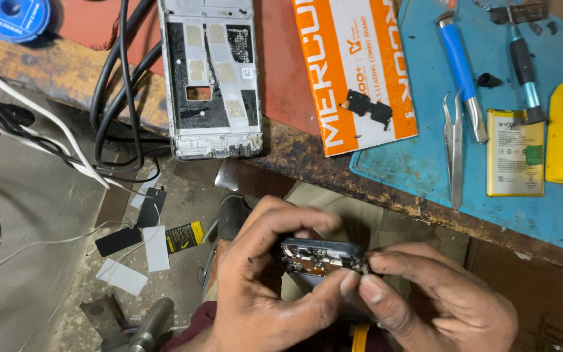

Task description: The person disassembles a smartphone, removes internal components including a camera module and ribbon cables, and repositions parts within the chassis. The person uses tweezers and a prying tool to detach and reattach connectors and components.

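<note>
The left hand (265,287) holds a dark phone body (320,257) low in front of the surface (307,153), its fingers closed around it. The right hand (438,300) pinches the body's right end with thumb and forefinger. The inner parts are bare, so the opening seems done. A stripped frame (213,78), tweezers (454,146) and a battery (515,153) lie on the surface, well apart.

From the hands, open room lies at nine o'clock above the littered floor (47,215), while the surface (333,169) edge, phone frame (213,78), tweezers (454,146) and battery (515,153) crowd twelve to two o'clock.
</note>
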Demonstrator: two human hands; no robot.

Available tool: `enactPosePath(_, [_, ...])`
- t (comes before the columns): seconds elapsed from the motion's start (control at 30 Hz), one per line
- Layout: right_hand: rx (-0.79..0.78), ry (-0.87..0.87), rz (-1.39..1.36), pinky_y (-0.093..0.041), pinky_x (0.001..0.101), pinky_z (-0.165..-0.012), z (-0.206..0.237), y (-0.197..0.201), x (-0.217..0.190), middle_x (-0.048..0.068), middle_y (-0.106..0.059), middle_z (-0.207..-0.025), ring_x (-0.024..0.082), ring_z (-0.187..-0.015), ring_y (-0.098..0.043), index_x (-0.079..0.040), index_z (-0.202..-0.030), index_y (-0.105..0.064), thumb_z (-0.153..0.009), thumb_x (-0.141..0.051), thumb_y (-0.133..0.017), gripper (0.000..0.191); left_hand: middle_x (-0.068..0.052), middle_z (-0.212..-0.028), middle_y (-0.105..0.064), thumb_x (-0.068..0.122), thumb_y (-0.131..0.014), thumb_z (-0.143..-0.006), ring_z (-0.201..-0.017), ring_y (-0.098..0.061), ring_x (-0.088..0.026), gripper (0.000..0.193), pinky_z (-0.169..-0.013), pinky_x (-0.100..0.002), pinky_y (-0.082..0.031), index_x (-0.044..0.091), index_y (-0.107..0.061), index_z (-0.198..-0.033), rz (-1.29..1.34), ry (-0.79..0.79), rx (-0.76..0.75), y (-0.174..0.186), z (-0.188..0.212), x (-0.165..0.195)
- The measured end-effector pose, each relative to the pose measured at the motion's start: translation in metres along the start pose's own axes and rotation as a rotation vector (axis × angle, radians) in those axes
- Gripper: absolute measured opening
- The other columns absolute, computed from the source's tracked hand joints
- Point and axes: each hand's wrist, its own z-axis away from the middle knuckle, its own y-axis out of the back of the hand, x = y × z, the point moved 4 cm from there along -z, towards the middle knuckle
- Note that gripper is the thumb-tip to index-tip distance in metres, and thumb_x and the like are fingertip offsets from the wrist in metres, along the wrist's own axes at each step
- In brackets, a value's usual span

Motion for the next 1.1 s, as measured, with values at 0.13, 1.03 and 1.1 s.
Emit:
enactPosePath(0.13, [0.191,-0.091,-0.281,-0.061,0.0339,-0.087,-0.001,0.010,0.008,0.025,-0.076,-0.099,0.023,-0.094,-0.074,0.014,-0.111,-0.069,-0.088,0.009,-0.074,0.025,-0.007,-0.117,-0.063,-0.002,-0.081,-0.082,-0.111,-0.066,-0.013,0.073,-0.099,-0.029,-0.055,0.002,-0.043,-0.144,0.327,0.177,-0.040,-0.009,-0.001,-0.007])
enactPosePath(1.03, [0.017,-0.218,-0.347,-0.059,0.0394,-0.094,0.003,0.017,0.019,0.033,-0.077,-0.106,0.029,-0.098,-0.076,0.020,-0.120,-0.066,-0.082,0.010,-0.068,0.040,-0.009,-0.107,-0.073,-0.003,-0.078,-0.086,-0.096,-0.068,-0.011,0.040,-0.089,-0.029,-0.056,-0.004,-0.060,-0.122,0.434,0.392,0.009,-0.007,0.003,-0.017])
enactPosePath(1.1, [0.035,-0.233,-0.319,-0.059,0.0375,-0.090,0.005,0.019,0.022,0.033,-0.077,-0.103,0.028,-0.094,-0.076,0.021,-0.119,-0.067,-0.081,0.011,-0.068,0.039,-0.010,-0.104,-0.073,-0.003,-0.079,-0.086,-0.093,-0.068,-0.011,0.039,-0.085,-0.029,-0.057,-0.005,-0.060,-0.120,0.454,0.416,0.020,-0.009,0.005,-0.017])
